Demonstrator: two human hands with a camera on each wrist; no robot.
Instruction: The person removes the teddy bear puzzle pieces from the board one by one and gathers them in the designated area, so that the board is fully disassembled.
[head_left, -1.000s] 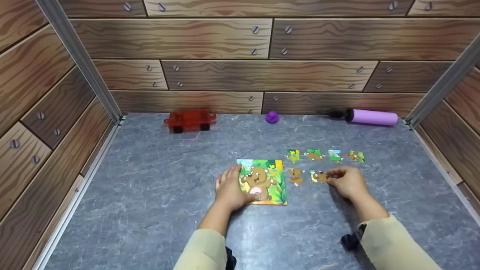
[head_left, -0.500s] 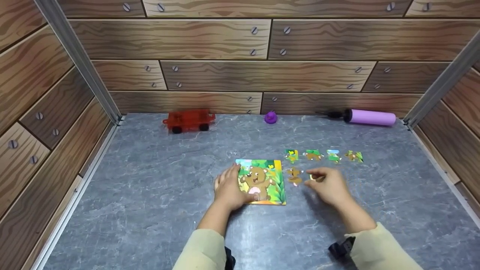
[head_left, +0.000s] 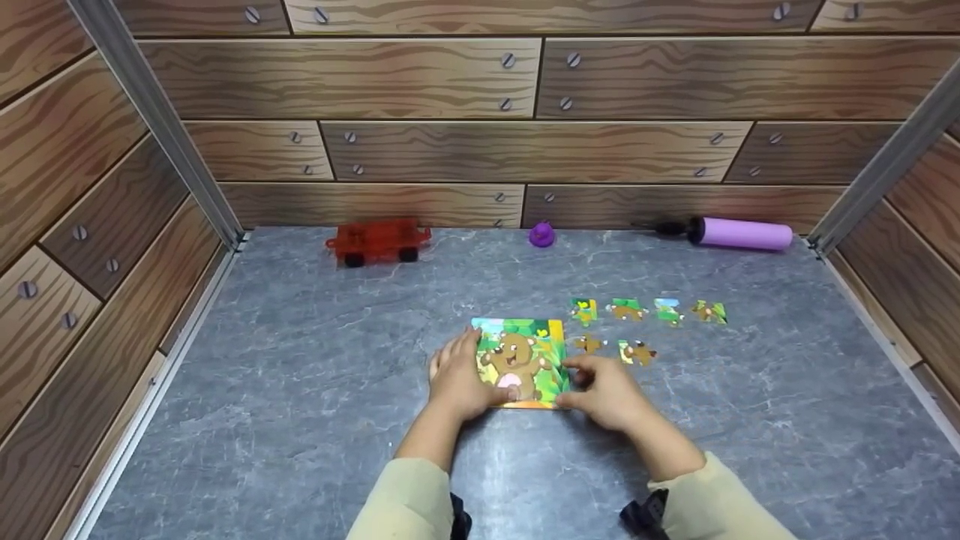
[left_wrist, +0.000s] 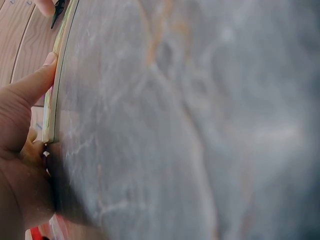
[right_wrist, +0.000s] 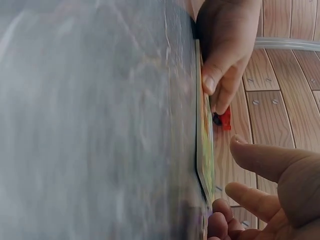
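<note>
A jigsaw puzzle board [head_left: 519, 352] with a bear picture lies flat on the grey table. My left hand [head_left: 459, 381] rests along its left side, fingers lying fairly straight at the left edge and thumb pressing on the lower part of the picture. At the board's right edge is my right hand [head_left: 606, 391], thumb and index finger spread apart; in the right wrist view no piece shows between the thumb [right_wrist: 260, 159] and fingers. Beyond it sit a brown puzzle piece [head_left: 589, 343], partly covered by the hand, and another puzzle piece [head_left: 637, 352].
Several more puzzle pieces [head_left: 627, 309] form a row behind. Along the back wall stand a red toy wagon [head_left: 379, 241], a small purple toy [head_left: 541, 235] and a lilac hand pump [head_left: 741, 234] with a black end. Plank-patterned walls [head_left: 420, 79] enclose the table.
My right hand has moved left from the far lower piece, past the brown piece, to the board's right edge. It has let go of the far lower piece. The left hand stays put.
</note>
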